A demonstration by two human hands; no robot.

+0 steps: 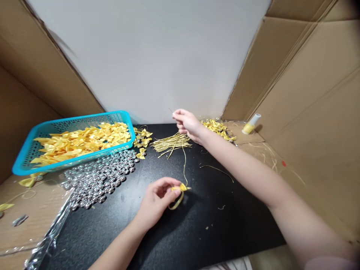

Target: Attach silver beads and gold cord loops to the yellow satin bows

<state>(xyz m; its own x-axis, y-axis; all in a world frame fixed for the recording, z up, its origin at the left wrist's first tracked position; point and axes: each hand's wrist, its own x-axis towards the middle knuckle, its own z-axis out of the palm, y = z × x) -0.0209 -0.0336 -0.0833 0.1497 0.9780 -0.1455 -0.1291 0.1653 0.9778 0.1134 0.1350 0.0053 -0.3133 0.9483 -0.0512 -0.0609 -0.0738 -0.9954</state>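
My left hand (157, 198) pinches a small yellow ribbon bow (183, 187) just above the black table. A loop of gold cord (177, 204) hangs below the bow, beside my fingertips. From the bow a yellow thread (185, 165) runs up toward my right hand (187, 122), which is raised over the far part of the table. Its fingers are closed on a thin needle (170, 110), whose tip points up and left. Under that hand lies a bundle of gold cords (171, 144).
At the left stands a blue basket (21, 159) of yellow ribbon bows (84, 140). Silver beads (104, 178) spread before it. More bows with beads (216, 127) are heaped behind my right forearm. A spool of yellow thread (249, 128) stands on cardboard at right. Cardboard walls (306, 75) flank the table.
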